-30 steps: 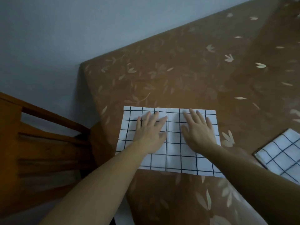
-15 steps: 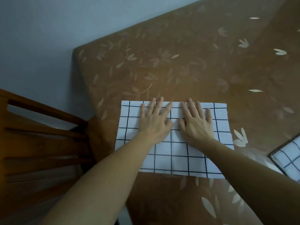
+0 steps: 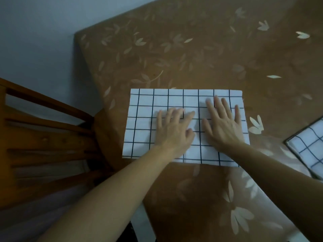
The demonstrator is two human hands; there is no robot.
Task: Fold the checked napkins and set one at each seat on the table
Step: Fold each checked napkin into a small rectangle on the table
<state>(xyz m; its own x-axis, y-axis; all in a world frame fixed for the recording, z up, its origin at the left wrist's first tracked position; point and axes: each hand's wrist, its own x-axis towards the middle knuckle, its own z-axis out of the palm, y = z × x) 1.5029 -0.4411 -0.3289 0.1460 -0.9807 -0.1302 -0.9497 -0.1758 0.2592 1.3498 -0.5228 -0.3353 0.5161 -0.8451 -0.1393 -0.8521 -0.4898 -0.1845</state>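
Pressed flat, side by side, on the checked napkin point(image 3: 174, 102) spread over the brown surface point(image 3: 192, 49): left hand point(image 3: 173, 131) and right hand point(image 3: 222, 128), fingers point(image 3: 218, 106) straight, spread, gripping nothing, the left ones blurred. Napkin's middle and near edge partly hidden under palms and forearms. Well right of the right fingers, a second napkin point(image 3: 311, 144), cut off by the frame.

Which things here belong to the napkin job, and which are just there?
Job: flat napkin under left hand and right hand; second napkin at right edge of view; wooden chair, likely a seat.
Just there: leaf-patterned tablecloth; grey wall.
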